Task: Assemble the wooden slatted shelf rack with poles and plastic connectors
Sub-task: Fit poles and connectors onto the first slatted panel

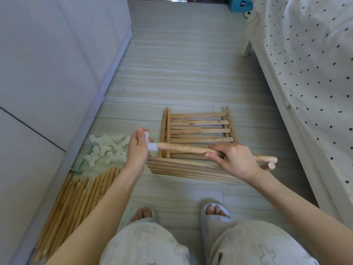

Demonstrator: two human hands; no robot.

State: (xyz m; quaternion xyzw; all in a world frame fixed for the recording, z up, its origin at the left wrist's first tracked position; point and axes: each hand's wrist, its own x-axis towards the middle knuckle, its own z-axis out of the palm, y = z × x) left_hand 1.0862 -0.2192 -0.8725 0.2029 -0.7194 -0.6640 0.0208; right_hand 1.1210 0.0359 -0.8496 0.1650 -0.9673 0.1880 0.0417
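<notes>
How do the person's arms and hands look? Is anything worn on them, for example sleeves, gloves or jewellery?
Both arms are bare up to the edge of the picture; no sleeve shows. The left hand and the right hand have no gloves, and no ring, watch or bracelet can be seen. The nails that show are short and unpainted.

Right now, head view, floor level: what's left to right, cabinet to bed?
White cabinet → loose wooden poles → pile of white plastic connectors → left hand holding a connector → pole → right hand gripping it → dotted bedspread.
</notes>
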